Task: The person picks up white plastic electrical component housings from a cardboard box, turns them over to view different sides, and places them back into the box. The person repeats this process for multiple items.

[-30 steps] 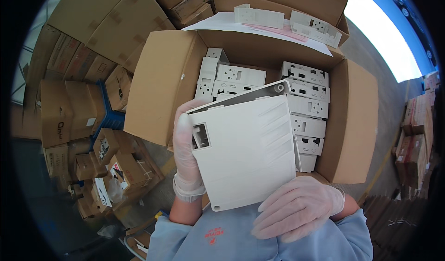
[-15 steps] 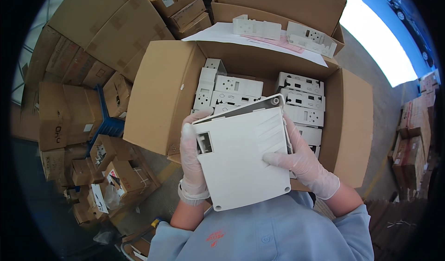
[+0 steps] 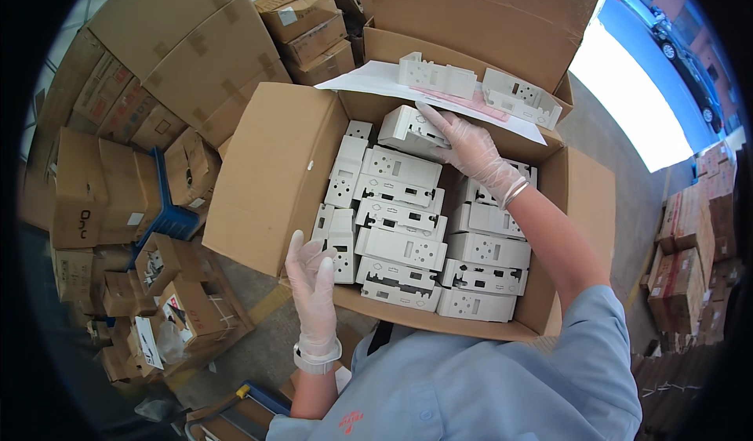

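Some red lettering, housing in right hand

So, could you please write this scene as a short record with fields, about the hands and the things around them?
carton: brown, open, with rows of white housings
right hand: gloved, gripping a white part at the carton's far side
left hand: gloved, open, holding nothing, near the carton's near left corner
beyond the carton: two white pieces, a white sheet
left background: brown boxes, stacked
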### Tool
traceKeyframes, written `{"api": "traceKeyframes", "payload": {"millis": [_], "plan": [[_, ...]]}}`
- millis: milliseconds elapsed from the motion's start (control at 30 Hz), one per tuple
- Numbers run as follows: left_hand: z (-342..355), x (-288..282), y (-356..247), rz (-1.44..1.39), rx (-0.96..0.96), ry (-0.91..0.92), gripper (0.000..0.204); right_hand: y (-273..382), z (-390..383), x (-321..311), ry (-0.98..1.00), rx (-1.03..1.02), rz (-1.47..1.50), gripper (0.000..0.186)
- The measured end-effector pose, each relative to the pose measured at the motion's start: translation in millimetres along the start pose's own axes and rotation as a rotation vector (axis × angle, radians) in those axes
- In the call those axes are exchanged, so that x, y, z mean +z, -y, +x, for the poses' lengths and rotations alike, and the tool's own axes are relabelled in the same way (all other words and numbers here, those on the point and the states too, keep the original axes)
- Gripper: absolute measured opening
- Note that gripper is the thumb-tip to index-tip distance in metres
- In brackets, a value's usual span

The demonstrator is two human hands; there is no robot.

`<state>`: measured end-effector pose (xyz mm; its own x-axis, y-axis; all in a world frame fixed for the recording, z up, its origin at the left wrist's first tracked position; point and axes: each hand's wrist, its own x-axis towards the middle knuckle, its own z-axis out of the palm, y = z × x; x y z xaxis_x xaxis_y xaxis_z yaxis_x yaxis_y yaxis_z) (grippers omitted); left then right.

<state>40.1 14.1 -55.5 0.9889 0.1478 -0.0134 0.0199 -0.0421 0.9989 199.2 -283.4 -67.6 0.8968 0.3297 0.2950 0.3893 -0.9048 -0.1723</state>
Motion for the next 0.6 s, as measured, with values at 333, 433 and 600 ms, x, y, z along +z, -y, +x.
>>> {"api": "traceKeyframes", "payload": {"millis": [333, 433, 600], "plan": [[-7.8, -15.8, 6.3, -0.045, -0.057, 0.015, 0.061, -8.2, 7.1, 69.5, 0.258, 0.029, -0.441, 0.069], [-15.8, -24.8, 6.3, -0.024, -0.089, -0.029, 0.060, -23.8, -8.4, 78.2, 0.173, -0.066, -0.452, 0.066], [-24.7, -28.9, 5.3, 0.049, -0.080, 0.012, 0.055, -37.1, -27.8, 67.2, -0.047, -0.199, -0.361, 0.044]]}}
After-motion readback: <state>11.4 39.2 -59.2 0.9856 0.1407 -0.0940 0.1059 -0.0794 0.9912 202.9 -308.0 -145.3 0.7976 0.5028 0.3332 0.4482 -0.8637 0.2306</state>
